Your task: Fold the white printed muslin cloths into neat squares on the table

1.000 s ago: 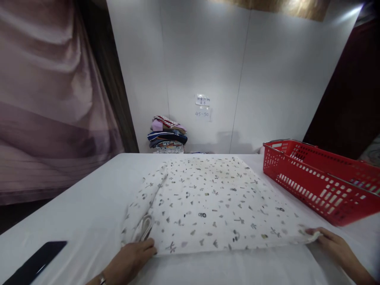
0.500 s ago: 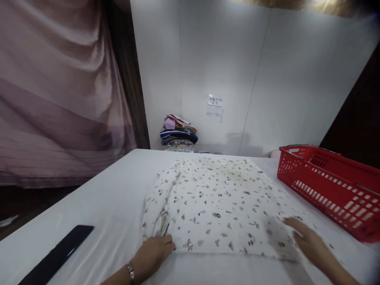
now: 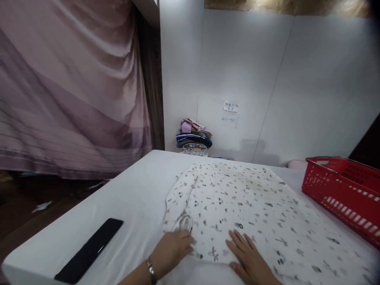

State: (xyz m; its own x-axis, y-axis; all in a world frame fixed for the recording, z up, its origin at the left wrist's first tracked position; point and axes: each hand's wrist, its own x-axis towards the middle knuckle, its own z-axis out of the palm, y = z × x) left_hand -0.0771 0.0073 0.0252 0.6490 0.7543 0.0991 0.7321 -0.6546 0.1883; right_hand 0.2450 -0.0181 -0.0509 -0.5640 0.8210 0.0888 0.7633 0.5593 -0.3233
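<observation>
Shifted toward the table's [image 3: 139,190] left edge, the spread right hand [image 3: 247,257] likely smooths printed cloth [image 3: 255,211] the left hand [image 3: 171,250] pinches; even pressure next.

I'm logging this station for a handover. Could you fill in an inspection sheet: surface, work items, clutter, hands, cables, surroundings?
Surface: white table, its left part bare around a phone-like object.
Work items: white printed cloth spread out, with a fold along its left side.
Clutter: black phone-like object at near left; red basket at right.
Hands: left hand at the cloth's near left corner, fingers curled, grip hidden; right hand on the cloth near its front edge, fingers spread.
Cables: nothing seen.
Surroundings: pinkish curtain at left; pale wall behind, with handwritten labels; stacked folded fabrics near the far edge.
</observation>
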